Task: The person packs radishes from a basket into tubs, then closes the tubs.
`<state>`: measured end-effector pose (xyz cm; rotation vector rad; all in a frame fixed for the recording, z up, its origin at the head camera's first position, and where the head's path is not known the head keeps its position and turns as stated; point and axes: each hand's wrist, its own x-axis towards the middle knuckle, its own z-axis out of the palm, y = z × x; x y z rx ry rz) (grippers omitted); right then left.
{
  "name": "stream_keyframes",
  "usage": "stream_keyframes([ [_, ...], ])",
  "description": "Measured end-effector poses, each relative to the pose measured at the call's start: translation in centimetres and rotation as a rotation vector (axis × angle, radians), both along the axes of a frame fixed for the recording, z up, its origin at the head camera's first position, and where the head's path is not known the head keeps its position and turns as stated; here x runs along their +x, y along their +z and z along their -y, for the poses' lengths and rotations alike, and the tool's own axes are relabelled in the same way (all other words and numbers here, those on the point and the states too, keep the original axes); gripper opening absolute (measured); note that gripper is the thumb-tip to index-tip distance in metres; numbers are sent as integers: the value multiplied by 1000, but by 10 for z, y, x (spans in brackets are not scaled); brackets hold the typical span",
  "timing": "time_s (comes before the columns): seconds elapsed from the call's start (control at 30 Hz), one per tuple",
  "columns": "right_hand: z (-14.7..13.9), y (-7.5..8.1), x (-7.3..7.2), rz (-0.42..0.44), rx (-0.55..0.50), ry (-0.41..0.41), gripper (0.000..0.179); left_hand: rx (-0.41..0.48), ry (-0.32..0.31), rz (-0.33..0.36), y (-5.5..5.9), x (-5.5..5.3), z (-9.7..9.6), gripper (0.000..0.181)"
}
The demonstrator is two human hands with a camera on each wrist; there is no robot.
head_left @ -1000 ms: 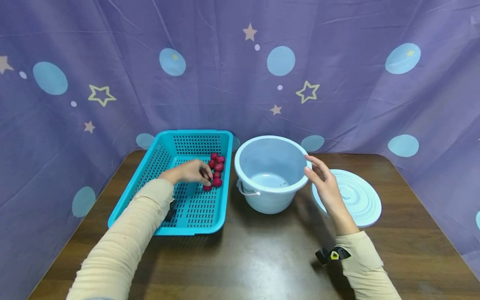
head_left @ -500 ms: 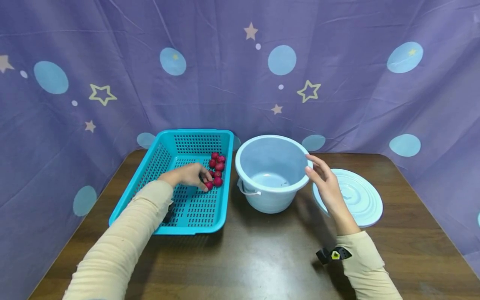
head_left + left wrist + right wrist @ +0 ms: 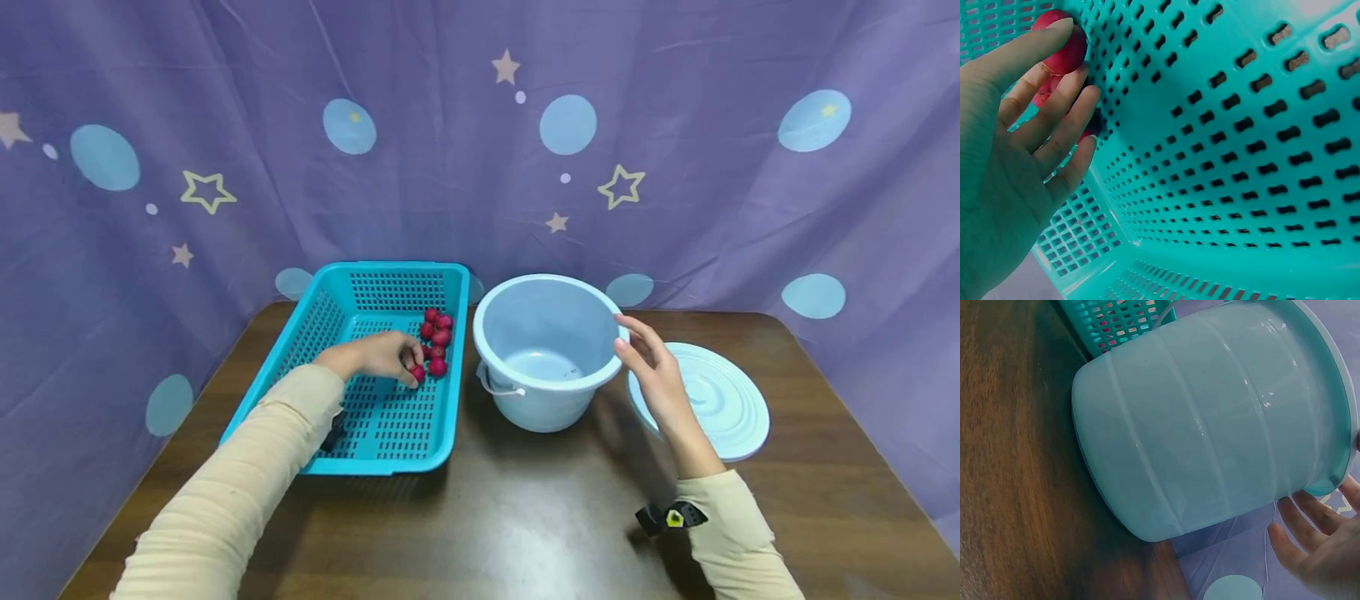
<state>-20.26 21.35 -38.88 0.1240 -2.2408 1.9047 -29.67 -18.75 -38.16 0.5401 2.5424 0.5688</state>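
In the head view my left hand (image 3: 388, 354) reaches into the turquoise basket (image 3: 455, 408). Its thumb and forefinger pinch a small red radish (image 3: 1066, 53), while the other fingers stretch out below it in the left wrist view. Several more radishes (image 3: 441, 337) lie along the basket's right side, partly behind the hand. My right hand (image 3: 656, 371) rests at the right rim of a pale blue bucket (image 3: 543, 410), fingers spread and lightly bent. In the right wrist view its fingertips (image 3: 1285, 505) lie against the bucket's outer side, just under the rim.
The bucket stands upright with its wire handle (image 3: 498, 387) hanging at the left. To its right a round pale blue lid (image 3: 720, 404) lies flat on the brown wooden table (image 3: 510, 533). A purple curtain (image 3: 450, 208) hangs behind the table.
My left thumb and fingers have closed around a radish and drawn it slightly away from the others. The right hand stays at the bucket's rim. The whole head view has shifted a little.
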Motion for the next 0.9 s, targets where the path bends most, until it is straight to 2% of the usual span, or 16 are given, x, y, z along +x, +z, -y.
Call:
stream_keyframes([
  [0.23, 0, -2, -1, -13, -5, 0, 45, 23, 9, -10, 10, 3, 0, 30],
  [0.43, 1, -1, -1, -13, -17, -9, 43, 185, -11, -13, 17, 5, 2, 30],
  [0.63, 1, 0, -1, -11, -35, -6, 43, 279, -30, -77, 27, 5, 1, 32],
  [0.9, 1, -2, -1, -5, -45, 2, 43, 266, -29, -206, 48, 13, -11, 34],
])
